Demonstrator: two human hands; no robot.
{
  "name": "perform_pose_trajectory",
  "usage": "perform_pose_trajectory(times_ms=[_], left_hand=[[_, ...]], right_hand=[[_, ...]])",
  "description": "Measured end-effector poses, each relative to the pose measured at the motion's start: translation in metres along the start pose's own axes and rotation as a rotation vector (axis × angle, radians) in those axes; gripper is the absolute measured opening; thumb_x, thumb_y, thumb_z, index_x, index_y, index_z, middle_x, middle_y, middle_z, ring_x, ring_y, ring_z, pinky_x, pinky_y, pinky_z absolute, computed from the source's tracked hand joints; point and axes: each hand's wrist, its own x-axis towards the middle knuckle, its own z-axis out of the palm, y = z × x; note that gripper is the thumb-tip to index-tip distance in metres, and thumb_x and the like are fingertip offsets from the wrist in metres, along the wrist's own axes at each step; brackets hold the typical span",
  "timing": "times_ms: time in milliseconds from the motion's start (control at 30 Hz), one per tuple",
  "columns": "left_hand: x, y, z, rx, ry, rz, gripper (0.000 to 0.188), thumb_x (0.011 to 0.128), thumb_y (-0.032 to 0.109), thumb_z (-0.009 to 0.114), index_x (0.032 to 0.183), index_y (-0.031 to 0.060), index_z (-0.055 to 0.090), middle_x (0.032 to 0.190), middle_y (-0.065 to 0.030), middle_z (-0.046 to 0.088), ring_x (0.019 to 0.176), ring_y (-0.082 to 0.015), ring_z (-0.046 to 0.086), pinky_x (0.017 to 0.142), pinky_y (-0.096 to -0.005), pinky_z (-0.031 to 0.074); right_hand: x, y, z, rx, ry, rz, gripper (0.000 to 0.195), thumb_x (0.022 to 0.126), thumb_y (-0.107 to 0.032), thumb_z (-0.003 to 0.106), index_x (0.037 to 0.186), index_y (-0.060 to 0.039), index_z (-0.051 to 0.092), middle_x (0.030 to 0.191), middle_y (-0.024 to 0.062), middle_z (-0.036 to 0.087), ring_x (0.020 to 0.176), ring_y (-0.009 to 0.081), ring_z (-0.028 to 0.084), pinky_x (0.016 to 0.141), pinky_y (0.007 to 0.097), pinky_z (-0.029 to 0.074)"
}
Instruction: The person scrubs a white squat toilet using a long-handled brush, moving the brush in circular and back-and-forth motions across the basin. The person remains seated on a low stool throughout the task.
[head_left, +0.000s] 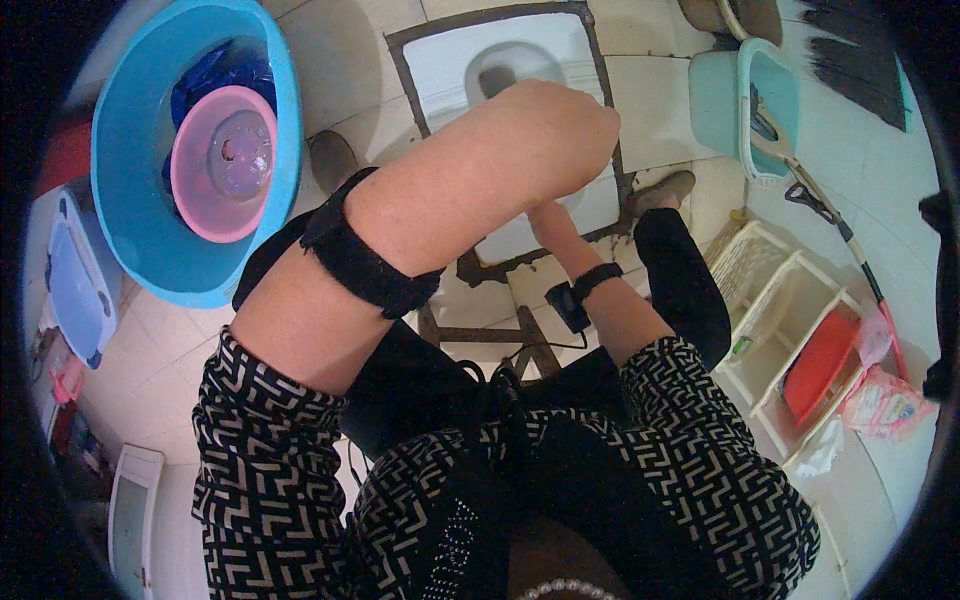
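Note:
My left hand (581, 127) reaches across to the right over the white squat toilet (442, 67) set in the floor. Only its back and curled knuckles show; the fingers are turned away, so anything in its grasp is hidden. A black strap (367, 266) circles that forearm. Lower down, my right hand (553, 225) is partly covered by the left forearm and wrist, its fingers out of sight. The right wrist wears a black strap with a small black device (568, 306) and cable. Above the hands, the toilet's bowl opening (499, 79) is visible.
At left stands a large blue tub (120, 202) holding a pink basin (187, 195) and dark blue material. A wooden stool (480, 335) is between my legs. To the right are a mint-green bin (712, 105), a long-handled tool (817, 199) and a cream plastic rack (772, 300).

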Motion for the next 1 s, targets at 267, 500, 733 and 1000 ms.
perform_pose_trajectory(times_ms=[267,500,733,1000], left_hand=[[-0.003,-0.005,0.003,-0.029,0.035,0.017,0.015,0.068,0.004,0.057,0.076,-0.0007,0.067,0.078,-0.0179,0.065,0.073,-0.0326,0.065,0.061,-0.0405,0.052],[-0.005,-0.008,0.005,-0.017,0.047,-0.010,0.014,0.066,0.006,0.059,0.075,-0.0003,0.068,0.077,-0.0174,0.066,0.072,-0.0321,0.065,0.060,-0.0402,0.052],[0.002,-0.008,0.003,-0.022,0.013,0.004,0.016,0.067,0.005,0.060,0.078,-0.0015,0.068,0.078,-0.0176,0.066,0.072,-0.0320,0.065,0.061,-0.0408,0.052],[0.006,-0.004,0.002,-0.023,-0.052,-0.036,0.015,0.069,0.005,0.058,0.079,0.0006,0.068,0.081,-0.0176,0.066,0.075,-0.0320,0.065,0.064,-0.0406,0.053]], right_hand=[[-0.021,-0.011,-0.006,-0.012,-0.099,0.112,0.035,0.084,-0.011,0.051,0.118,-0.0028,0.050,0.101,0.0219,0.060,0.091,0.0392,0.058,0.080,0.0449,0.048],[0.028,0.026,0.018,0.053,0.114,-0.229,0.032,0.086,-0.013,0.046,0.117,-0.0019,0.049,0.110,0.0209,0.056,0.100,0.0366,0.055,0.086,0.0445,0.045],[0.062,0.038,0.022,0.086,0.123,-0.312,0.031,0.088,-0.013,0.044,0.117,-0.0040,0.049,0.110,0.0203,0.057,0.100,0.0376,0.055,0.086,0.0442,0.045],[0.070,0.044,0.034,0.183,0.164,-0.366,0.032,0.088,-0.013,0.043,0.118,-0.0065,0.049,0.110,0.0199,0.057,0.100,0.0388,0.055,0.085,0.0438,0.046]])
